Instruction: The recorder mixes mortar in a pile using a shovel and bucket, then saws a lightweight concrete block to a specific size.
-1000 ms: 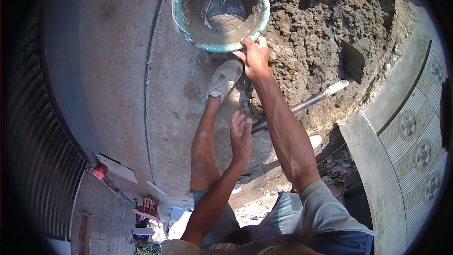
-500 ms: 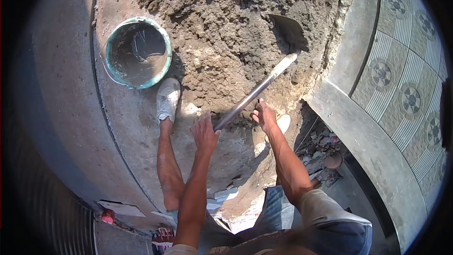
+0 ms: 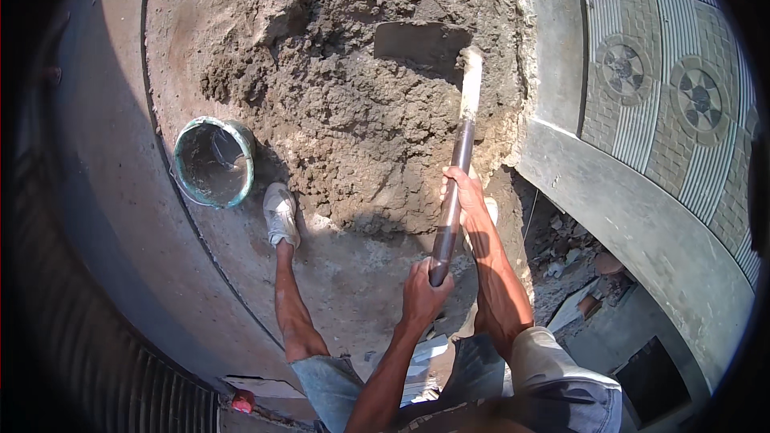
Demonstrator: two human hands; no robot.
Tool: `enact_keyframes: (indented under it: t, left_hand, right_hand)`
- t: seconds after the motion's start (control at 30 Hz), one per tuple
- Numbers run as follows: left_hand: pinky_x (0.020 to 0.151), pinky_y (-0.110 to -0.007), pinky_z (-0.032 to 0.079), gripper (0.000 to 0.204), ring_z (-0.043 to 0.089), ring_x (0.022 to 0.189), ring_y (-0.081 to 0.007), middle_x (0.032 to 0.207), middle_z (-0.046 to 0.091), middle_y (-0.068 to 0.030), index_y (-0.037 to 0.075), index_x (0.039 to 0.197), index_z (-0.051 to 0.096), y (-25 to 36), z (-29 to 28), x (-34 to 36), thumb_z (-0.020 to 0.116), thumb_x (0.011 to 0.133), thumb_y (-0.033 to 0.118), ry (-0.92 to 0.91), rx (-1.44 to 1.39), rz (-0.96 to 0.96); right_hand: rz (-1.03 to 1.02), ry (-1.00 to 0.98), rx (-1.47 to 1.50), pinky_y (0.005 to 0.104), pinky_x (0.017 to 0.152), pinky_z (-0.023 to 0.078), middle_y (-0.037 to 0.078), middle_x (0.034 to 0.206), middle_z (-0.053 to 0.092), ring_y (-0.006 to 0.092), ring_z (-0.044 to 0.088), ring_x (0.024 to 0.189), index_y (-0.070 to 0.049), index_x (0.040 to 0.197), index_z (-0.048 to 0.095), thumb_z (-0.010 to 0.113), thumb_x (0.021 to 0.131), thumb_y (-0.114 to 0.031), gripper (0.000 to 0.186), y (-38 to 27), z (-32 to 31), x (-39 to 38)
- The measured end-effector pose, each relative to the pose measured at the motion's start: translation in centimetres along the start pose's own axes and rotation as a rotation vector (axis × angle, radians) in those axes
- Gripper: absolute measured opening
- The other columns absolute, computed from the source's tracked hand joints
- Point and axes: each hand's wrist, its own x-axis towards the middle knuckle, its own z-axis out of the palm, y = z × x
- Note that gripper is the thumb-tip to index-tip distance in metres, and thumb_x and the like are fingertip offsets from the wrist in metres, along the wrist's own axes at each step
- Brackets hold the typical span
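My left hand (image 3: 423,295) grips the near end of a long dark tool handle (image 3: 454,192). My right hand (image 3: 464,190) is closed around the same handle higher up. The handle runs up to a flat metal blade (image 3: 421,42) resting in a big heap of wet grey mortar (image 3: 353,112). A round green-rimmed pan (image 3: 213,163), smeared with mortar inside, sits on the ground left of the heap. My left foot in a pale shoe (image 3: 281,214) stands beside the pan.
A grey concrete curb (image 3: 634,216) curves along the right, with patterned paving tiles (image 3: 682,96) beyond it. Rubble and broken pieces (image 3: 569,256) lie in the gap by my right leg. A ribbed dark surface (image 3: 96,353) fills the lower left.
My right hand left the pan's rim and both hands took hold of the tool handle. The view swung, so the pan now sits to the left and the handle points straight up.
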Motion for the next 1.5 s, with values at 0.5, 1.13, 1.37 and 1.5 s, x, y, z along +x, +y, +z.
enact_keyframes:
  t: [0.5,1.13,1.37,1.5]
  left_hand:
    - [0.048,-0.022,0.044,0.034,0.052,0.059,-0.0091,0.075,0.053,-0.0022,0.007,0.11,0.046,15.4,-1.4,13.5,0.063,0.091,0.028,-0.622,-1.304,0.031]
    - [0.055,-0.026,0.044,0.049,0.051,0.061,-0.0101,0.08,0.053,-0.0026,0.006,0.129,0.043,2.8,-4.3,-11.0,0.058,0.094,0.035,-0.418,-1.541,-0.434]
    - [0.054,-0.027,0.044,0.051,0.051,0.059,-0.0133,0.08,0.052,-0.0061,0.004,0.133,0.037,2.0,-2.3,-10.4,0.055,0.095,0.032,-0.472,-1.555,-0.454]
    - [0.053,-0.028,0.045,0.052,0.052,0.058,-0.014,0.079,0.052,-0.0071,0.004,0.135,0.035,0.7,-3.9,-10.6,0.056,0.094,0.027,-0.488,-1.485,-0.455]
  right_hand:
    - [-0.798,0.246,-1.116,0.0367,0.056,0.054,0.015,0.079,0.062,0.0227,0.063,0.063,0.008,0.113,0.046,0.069,0.075,-0.02,0.052,-25.2,9.3,8.7]
    - [0.002,-0.012,-1.605,0.0436,0.097,0.047,0.026,0.127,0.056,0.0386,0.057,0.115,0.002,0.149,-0.002,0.069,0.079,-0.023,0.103,-3.2,10.0,-5.8]
    - [-0.167,-0.2,-0.829,0.0387,0.1,0.043,0.018,0.131,0.053,0.0253,0.054,0.115,0.002,0.138,0.042,0.058,0.088,-0.051,0.075,-5.4,3.2,1.5]
    - [0.167,-0.239,-0.539,0.0262,0.072,0.054,0.01,0.099,0.066,0.0147,0.064,0.079,0.002,0.122,0.056,0.057,0.096,-0.036,0.046,-4.4,-2.3,-5.2]
